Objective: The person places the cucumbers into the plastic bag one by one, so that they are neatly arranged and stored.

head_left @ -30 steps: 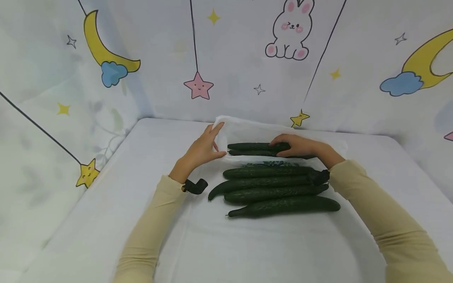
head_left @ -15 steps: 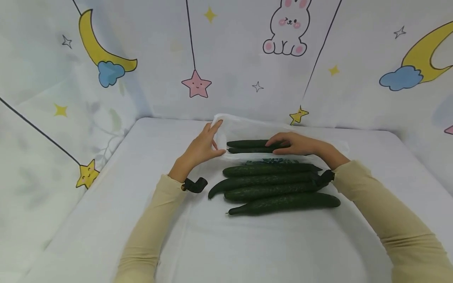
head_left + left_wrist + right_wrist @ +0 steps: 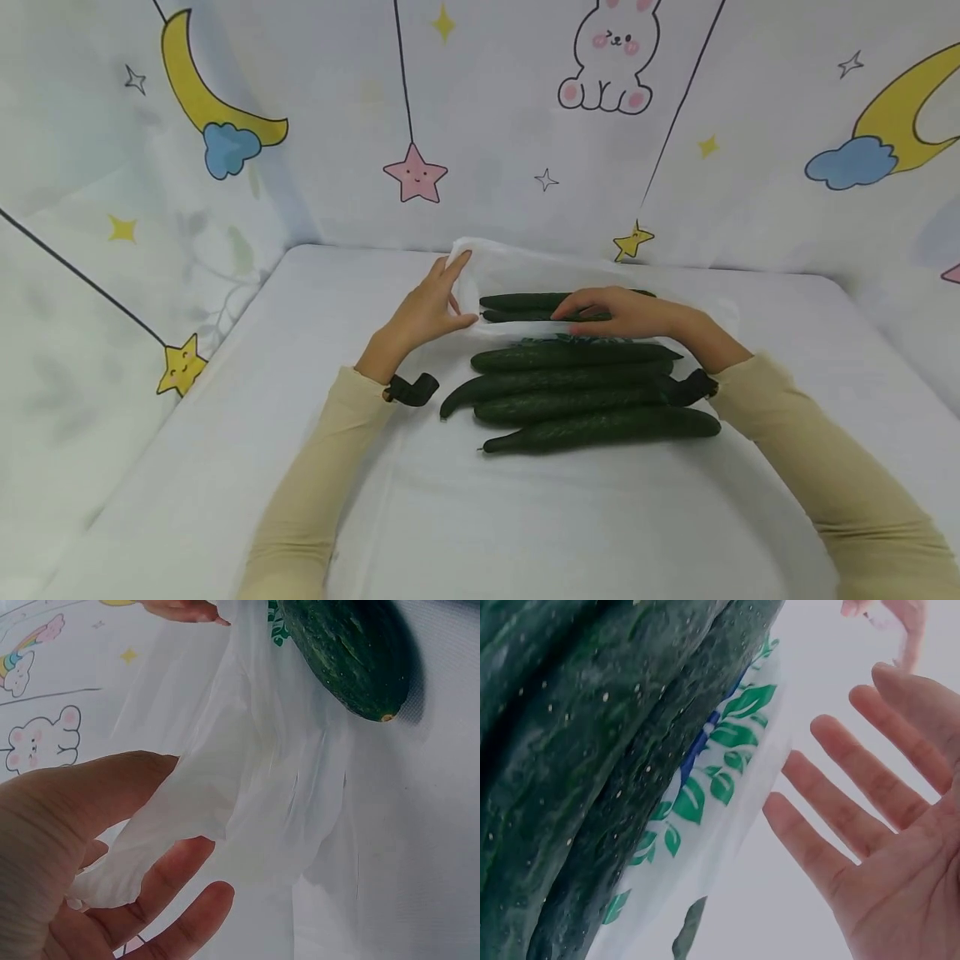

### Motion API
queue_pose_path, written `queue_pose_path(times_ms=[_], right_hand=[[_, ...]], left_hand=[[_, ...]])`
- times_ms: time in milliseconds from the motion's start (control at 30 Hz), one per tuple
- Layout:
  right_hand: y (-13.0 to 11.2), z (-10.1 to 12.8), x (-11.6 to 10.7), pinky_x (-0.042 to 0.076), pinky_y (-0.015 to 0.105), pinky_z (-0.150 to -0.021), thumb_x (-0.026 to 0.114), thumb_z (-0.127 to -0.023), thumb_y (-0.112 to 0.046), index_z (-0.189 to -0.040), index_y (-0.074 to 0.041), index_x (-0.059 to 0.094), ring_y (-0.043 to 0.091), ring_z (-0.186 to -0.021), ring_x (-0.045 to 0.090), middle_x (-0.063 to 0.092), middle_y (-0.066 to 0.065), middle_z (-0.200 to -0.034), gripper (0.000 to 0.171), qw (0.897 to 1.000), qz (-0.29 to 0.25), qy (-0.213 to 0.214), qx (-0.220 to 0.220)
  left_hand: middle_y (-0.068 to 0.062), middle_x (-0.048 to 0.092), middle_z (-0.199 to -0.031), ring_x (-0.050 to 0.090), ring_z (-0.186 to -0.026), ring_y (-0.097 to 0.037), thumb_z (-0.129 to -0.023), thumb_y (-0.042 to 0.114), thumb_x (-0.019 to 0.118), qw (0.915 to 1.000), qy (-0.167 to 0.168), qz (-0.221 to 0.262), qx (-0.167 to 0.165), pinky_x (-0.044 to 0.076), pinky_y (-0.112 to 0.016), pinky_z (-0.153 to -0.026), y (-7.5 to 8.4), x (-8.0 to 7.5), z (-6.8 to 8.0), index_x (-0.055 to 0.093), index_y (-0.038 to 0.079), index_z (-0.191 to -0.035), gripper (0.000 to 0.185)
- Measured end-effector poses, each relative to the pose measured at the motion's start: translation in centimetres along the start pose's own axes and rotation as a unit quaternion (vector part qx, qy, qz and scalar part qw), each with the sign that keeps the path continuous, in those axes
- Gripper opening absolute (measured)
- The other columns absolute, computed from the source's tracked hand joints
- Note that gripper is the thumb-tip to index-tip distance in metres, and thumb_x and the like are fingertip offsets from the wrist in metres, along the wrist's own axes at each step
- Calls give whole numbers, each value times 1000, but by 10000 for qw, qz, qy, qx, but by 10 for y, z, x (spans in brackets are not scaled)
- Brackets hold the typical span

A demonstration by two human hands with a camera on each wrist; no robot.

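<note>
Thin translucent plastic bag (image 3: 525, 271) – crinkled, faintly glossy, dark green cucumbers (image 3: 570, 392) – bumpy, slightly shiny skin, matt white cloth table cover (image 3: 225, 467), soft printed fabric backdrop (image 3: 487, 125)

We record six dark green cucumbers (image 3: 577, 392), their skin flecked with pale specks. The plastic bag (image 3: 517, 271) is translucent white, printed with green leaves and a blue streak. The table cover (image 3: 225, 433) is plain white. The backdrop (image 3: 480, 125) shows yellow moons, blue clouds, a pink star and a white rabbit. Both sleeves (image 3: 315, 483) are beige.
</note>
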State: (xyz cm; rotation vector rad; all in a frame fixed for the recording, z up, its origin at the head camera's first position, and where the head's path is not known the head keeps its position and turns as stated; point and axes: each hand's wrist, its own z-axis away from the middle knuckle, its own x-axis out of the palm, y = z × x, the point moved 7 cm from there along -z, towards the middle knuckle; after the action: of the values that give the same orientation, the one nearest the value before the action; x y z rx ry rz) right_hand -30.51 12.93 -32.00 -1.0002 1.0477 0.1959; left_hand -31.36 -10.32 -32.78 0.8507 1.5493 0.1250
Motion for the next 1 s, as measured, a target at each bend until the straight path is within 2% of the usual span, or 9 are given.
queue_pose_path(times_ms=[133,200,367,533,633,833,1000], right_hand=[[-5,4,0,38,46,-99,56,-93,-34,-127,-18,56,19,-121,49,56,-2,-128,37,9999,-88,20,-89],[-9,5,2,39,43,-99,55,-93,-31,-126,-15,56,21,-121,50,57,0,-128,36,9996,-109,53,-242],[-15,7,4,44,34,-93,56,-94,-23,-120,-11,59,20,-109,56,60,5,-120,30,9981,-212,172,-544],[-15,9,7,47,32,-86,56,-93,-15,-115,-9,62,18,-100,58,60,10,-114,24,9959,-410,201,-781],[-16,10,8,48,29,-82,57,-93,-14,-113,-9,64,15,-96,58,62,10,-109,22,9950,-302,299,-903],[-12,13,10,48,30,-81,55,-94,-22,-113,-12,65,12,-95,59,64,4,-108,24,9970,-133,135,-751],[-6,13,19,47,31,-83,55,-94,-22,-113,-13,65,11,-98,57,62,2,-111,24,9971,-119,-79,-747]], left_hand=[[-19,18,-150,60,-76,-14,-81,25,71,10000,5,-5,10,46,-35,-75,1,-1,-2,14,19,-151,91],[-19,18,-150,60,-76,-14,-81,26,71,10000,-13,-32,-2,47,-35,-76,0,-1,-2,13,19,-151,91],[-19,19,-149,62,-78,-15,-81,25,71,10000,-13,-60,36,47,-36,-76,0,0,-1,13,19,-151,91],[-19,22,-147,62,-78,-15,-81,24,72,10000,-4,-35,50,47,-35,-75,1,0,0,14,17,-151,91],[-20,22,-147,62,-77,-15,-81,24,72,10000,-23,-49,63,47,-35,-74,1,1,1,14,16,-151,91],[-20,21,-148,61,-77,-15,-81,25,71,9999,37,-61,94,47,-36,-75,2,-2,0,14,17,-151,90],[-20,19,-150,61,-77,-15,-81,25,71,10000,-20,-9,31,47,-36,-75,1,-1,-1,13,18,-151,91]])
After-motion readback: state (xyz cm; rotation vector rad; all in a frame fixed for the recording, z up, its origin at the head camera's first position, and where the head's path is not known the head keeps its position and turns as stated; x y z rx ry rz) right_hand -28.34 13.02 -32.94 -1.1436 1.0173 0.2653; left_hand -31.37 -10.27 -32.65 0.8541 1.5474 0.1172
